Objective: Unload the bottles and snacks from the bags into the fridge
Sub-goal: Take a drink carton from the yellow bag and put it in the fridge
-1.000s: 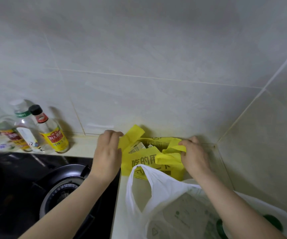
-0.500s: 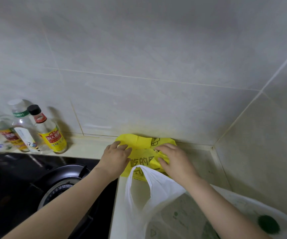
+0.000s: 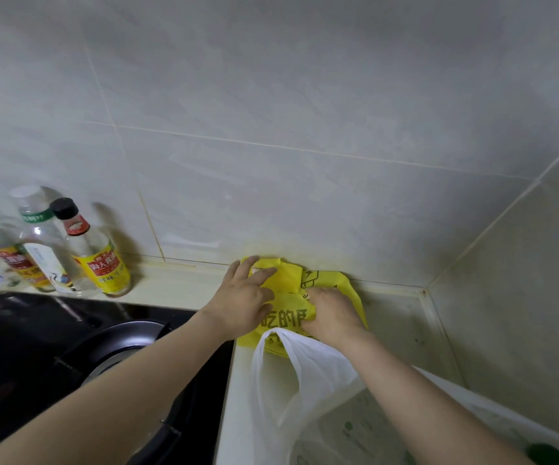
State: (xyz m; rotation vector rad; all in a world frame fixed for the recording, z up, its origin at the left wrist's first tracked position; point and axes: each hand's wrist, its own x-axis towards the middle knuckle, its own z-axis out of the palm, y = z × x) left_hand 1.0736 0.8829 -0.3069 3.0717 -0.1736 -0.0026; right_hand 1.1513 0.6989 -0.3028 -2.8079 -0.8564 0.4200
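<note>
Pale grey tiles (image 3: pixel 271 112) meet in a corner behind a cream tabletop (image 3: pixel 402 320), with a black stove burner (image 3: pixel 117 344) to the left and some condiment bottles (image 3: pixel 97 260) standing against the wall. Pushed up to that wall lies a yellow bag (image 3: pixel 286 280), crumpled and nearly flat. Both hands are on it, close together. The left hand (image 3: pixel 243 302) has its fingers spread and laid over the top. The right hand (image 3: pixel 333 315) has its fingers bent down into the folds, though I cannot tell whether they pinch the material or only press it. Nearer the person sits a white plastic bag (image 3: pixel 308 374), its handle loop standing up, with something green (image 3: pixel 546 453) showing inside at the lower edge. The yellow bag looks soft, light and easy to crush, so any fold should give a hold. The white film looks thin and slippery. I would take it by the loop and support the bottom, since whatever is inside may be heavy.
</note>
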